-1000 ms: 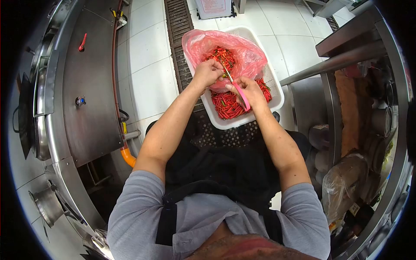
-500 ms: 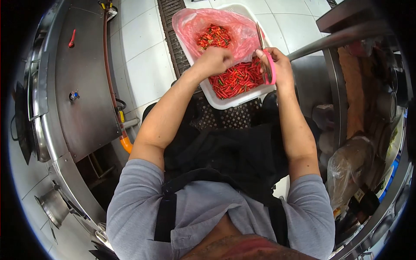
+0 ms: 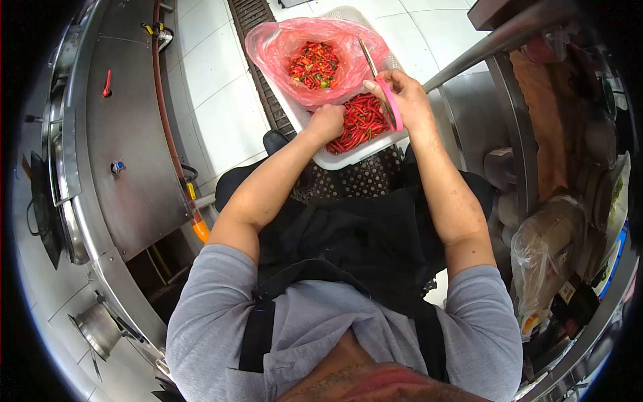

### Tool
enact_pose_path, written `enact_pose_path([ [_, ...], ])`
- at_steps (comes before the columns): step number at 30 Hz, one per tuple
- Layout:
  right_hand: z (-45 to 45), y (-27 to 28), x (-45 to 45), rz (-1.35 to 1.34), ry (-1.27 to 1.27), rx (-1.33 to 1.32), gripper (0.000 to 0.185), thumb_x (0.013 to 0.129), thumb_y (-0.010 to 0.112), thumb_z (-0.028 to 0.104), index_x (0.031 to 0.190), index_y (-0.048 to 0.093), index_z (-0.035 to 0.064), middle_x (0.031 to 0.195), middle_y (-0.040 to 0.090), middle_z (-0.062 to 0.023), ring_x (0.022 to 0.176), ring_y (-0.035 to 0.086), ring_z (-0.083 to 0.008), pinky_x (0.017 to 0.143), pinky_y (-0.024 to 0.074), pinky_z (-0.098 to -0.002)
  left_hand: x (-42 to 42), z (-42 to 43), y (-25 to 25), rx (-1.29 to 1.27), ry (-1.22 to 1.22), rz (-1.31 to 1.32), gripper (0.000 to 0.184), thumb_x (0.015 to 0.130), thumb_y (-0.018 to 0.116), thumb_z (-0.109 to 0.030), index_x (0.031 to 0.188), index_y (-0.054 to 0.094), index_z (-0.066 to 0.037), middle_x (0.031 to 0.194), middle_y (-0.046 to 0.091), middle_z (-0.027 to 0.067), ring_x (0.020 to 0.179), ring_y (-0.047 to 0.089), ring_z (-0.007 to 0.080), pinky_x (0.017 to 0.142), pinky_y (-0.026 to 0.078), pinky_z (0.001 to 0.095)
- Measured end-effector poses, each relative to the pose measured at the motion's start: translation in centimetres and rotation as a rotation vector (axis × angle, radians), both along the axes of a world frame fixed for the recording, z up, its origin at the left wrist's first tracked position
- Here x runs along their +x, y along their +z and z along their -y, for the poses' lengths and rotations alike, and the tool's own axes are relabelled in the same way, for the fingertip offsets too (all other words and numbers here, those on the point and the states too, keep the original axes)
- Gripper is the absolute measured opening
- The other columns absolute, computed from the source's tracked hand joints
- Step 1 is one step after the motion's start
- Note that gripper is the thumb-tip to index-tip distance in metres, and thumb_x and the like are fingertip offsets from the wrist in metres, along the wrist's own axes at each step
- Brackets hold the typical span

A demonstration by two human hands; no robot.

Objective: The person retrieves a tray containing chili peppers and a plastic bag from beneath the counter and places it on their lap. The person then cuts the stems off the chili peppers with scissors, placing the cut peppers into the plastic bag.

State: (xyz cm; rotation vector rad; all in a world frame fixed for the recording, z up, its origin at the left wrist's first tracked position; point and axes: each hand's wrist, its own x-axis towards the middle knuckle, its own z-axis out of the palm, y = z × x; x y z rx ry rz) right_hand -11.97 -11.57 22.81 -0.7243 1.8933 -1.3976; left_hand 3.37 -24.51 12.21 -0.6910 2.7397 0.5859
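My left hand [image 3: 327, 123] is curled at the left side of a heap of whole red chilies [image 3: 362, 124]; its fingertips are hidden, so I cannot make out what they hold. In my right hand [image 3: 409, 100] is a pair of scissors [image 3: 392, 107] with pink handles, the blades pointing up and away over the bag's right side. Cut red chilies with a few green bits [image 3: 314, 65] lie inside an open pink plastic bag [image 3: 274, 43]. Both the bag and the whole chilies are in a white plastic basket [image 3: 340, 159] in front of my knees.
A metal drain grate [image 3: 249, 20] runs across the white tiled floor [image 3: 213, 100] beside the basket. To the left stands a steel counter front [image 3: 137, 147] with a hose [image 3: 166, 100]. A steel rack [image 3: 509, 120] with wrapped goods [image 3: 546, 248] stands close on the right.
My left hand has come down from the bag's opening to the whole chilies. The scissors stay in my right hand. The view has shifted slightly, so the basket and bag appear farther left.
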Motion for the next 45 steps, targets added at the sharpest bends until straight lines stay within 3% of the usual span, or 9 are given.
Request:
enact_pose_path([
  [4,0.0,-0.5,-0.3,0.017,-0.011,0.008,0.038,0.079,0.079,0.028,0.098,0.063,-0.0005,0.068,0.058,-0.0001,0.053,0.055,-0.0073,0.047,0.0433,-0.0216,-0.7,0.8,2.8,0.032,-0.019,-0.071,0.019,0.076,0.058,-0.009,0.092,0.066,-0.001,0.089,0.068,0.0213,0.087,0.067,0.035,0.077,0.053,0.0444],
  [6,-0.1,0.0,-0.1,0.098,-0.029,-0.005,0.045,0.077,0.08,0.031,0.101,0.062,-0.0016,0.071,0.061,-0.0035,0.057,0.058,-0.0092,0.05,0.0458,-0.0225,-0.7,0.7,5.7,0.313,0.07,-0.143,0.022,0.075,0.067,-0.007,0.097,0.066,-0.006,0.077,0.065,0.0111,0.071,0.065,0.026,0.069,0.052,0.0378],
  [11,0.6,-1.3,0.9,0.275,0.005,-0.084,0.055,0.076,0.081,0.033,0.109,0.057,-0.0044,0.079,0.065,-0.0086,0.063,0.062,-0.0125,0.055,0.0504,-0.0232,0.1,5.0,8.0,0.614,0.398,-0.398,0.021,0.08,0.071,-0.011,0.098,0.065,-0.004,0.076,0.064,0.0036,0.07,0.062,0.012,0.065,0.049,0.0268],
  [16,1.3,-1.5,3.2,0.343,0.1,0.001,0.048,0.077,0.08,0.03,0.106,0.058,-0.0023,0.081,0.063,-0.0074,0.065,0.062,-0.0116,0.057,0.0507,-0.0226,0.8,7.2,10.7,0.754,0.704,-0.558,0.02,0.085,0.066,-0.008,0.103,0.061,-0.001,0.079,0.066,0.0045,0.067,0.063,0.0107,0.058,0.045,0.0241],
  [24,3.2,-2.1,4.9,0.297,0.132,0.059,0.045,0.079,0.079,0.03,0.107,0.057,0.0018,0.073,0.062,-0.0027,0.062,0.062,-0.0103,0.05,0.0461,-0.0225,1.1,7.4,9.0,0.839,0.687,-0.64,0.02,0.086,0.063,-0.007,0.105,0.06,-0.001,0.081,0.067,0.0046,0.069,0.064,0.0109,0.059,0.045,0.0224],
  [27,3.6,-2.2,4.9,0.323,0.142,0.048,0.057,0.076,0.08,0.035,0.11,0.057,-0.0043,0.083,0.063,-0.0084,0.069,0.062,-0.0138,0.062,0.0512,-0.0254,1.3,7.7,8.3,0.794,0.727,-0.722,0.02,0.084,0.065,-0.008,0.103,0.062,-0.003,0.08,0.067,0.0049,0.071,0.065,0.0131,0.064,0.048,0.0255],
  [29,3.8,-2.7,5.1,0.318,0.137,0.032,0.049,0.078,0.079,0.032,0.108,0.057,-0.0009,0.078,0.062,-0.0049,0.065,0.061,-0.0115,0.056,0.0486,-0.0236,1.6,8.6,6.6,0.383,0.651,-0.682,0.019,0.081,0.067,-0.01,0.099,0.065,-0.006,0.079,0.067,0.0053,0.073,0.066,0.0159,0.07,0.051,0.029],
  [36,3.6,-2.6,4.9,0.284,0.157,0.072,0.056,0.076,0.08,0.036,0.108,0.058,-0.0042,0.083,0.065,-0.0086,0.068,0.062,-0.0138,0.062,0.0518,-0.0264,1.1,8.3,6.6,0.369,0.681,-0.69,0.019,0.08,0.068,-0.011,0.097,0.065,-0.005,0.082,0.068,0.0068,0.075,0.066,0.0163,0.07,0.052,0.03],
  [45,3.7,-3.1,5.2,0.26,0.12,-0.031,0.039,0.079,0.079,0.028,0.099,0.058,0.0018,0.074,0.059,-0.0012,0.061,0.059,-0.0091,0.053,0.0487,-0.0233,0.3,5.8,8.9,0.841,0.593,-0.704,0.019,0.085,0.066,-0.004,0.103,0.058,-0.001,0.086,0.066,0.005,0.076,0.064,0.0104,0.058,0.047,0.0222],
])
